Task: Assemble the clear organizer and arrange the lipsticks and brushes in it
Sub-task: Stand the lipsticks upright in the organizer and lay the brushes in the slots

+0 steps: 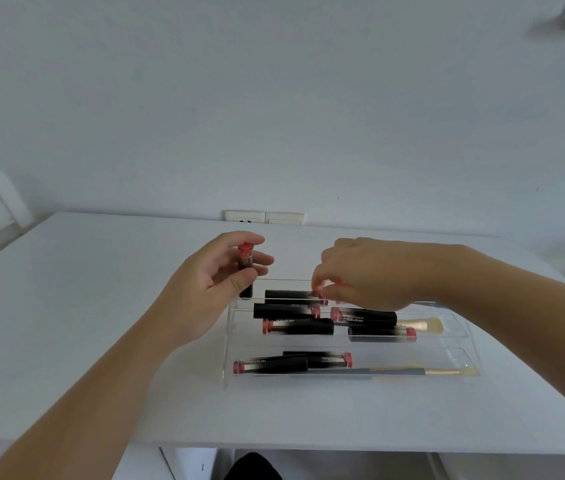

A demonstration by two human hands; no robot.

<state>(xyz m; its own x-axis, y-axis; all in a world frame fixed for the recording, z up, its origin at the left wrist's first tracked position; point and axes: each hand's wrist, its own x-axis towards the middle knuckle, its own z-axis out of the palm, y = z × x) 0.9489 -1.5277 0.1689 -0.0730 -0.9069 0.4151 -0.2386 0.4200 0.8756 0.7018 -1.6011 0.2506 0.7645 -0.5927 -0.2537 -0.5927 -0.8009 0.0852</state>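
Left hand [220,268] curled round an upright lipstick [245,268], red end on top, held just above the far left corner of the clear organizer [461,336]. Right hand [367,273] reaching in from the right, fingertips [319,289] pinched at the red end of a black lipstick in the back tier [291,294]. Below it, in the middle tier, four more black lipsticks lying flat, among them one with its red end to the left [298,326], and a tan-bristled brush [423,323] at the right. In the front tier, two lipsticks [270,365] overlapping, and a long grey-handled brush [395,372] laid along the front wall. Organizer set on a white worktop [101,306], right of centre. Behind the worktop, a white wall with a socket plate [263,217].
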